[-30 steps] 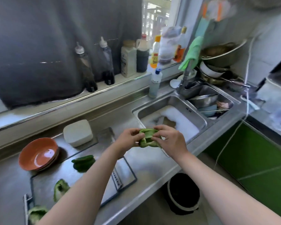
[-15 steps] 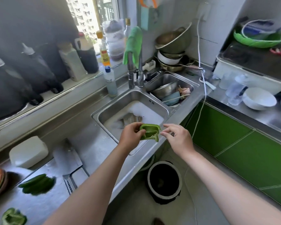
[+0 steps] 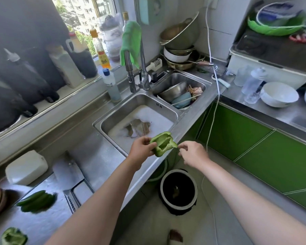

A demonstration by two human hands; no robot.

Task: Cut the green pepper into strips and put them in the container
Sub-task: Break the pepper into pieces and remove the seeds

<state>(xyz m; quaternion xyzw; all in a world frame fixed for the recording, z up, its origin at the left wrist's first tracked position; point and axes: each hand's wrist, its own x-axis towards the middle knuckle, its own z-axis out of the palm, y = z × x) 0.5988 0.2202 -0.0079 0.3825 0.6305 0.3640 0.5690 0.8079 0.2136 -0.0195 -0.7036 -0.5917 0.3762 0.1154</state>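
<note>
Here the left hand grips an opened green pepper by one edge, thumb on the inner side and fingers curled behind. It is raised above the front rim of the sink, with the hollow turned up. That hold probably keeps the inside in plain sight for cleaning out seeds and pith. The right hand hangs just beside the pepper, off the sink's front edge and not touching it. Its thumb and forefinger are drawn together as if pinching; whether they hold a scrap I cannot tell. A round dark bin stands on the floor in front of the sink, almost under that hand, a likely place for waste.

The pepper is a thin, glossy wall, pale and ribbed inside, with ragged torn edges. The sink is brushed steel, its basin filled with white foam. On the steel counter well left of the sink lie smooth, dark green cut pieces. A white container with rounded corners sits behind them, so cutting into strips looks unfinished.
</note>
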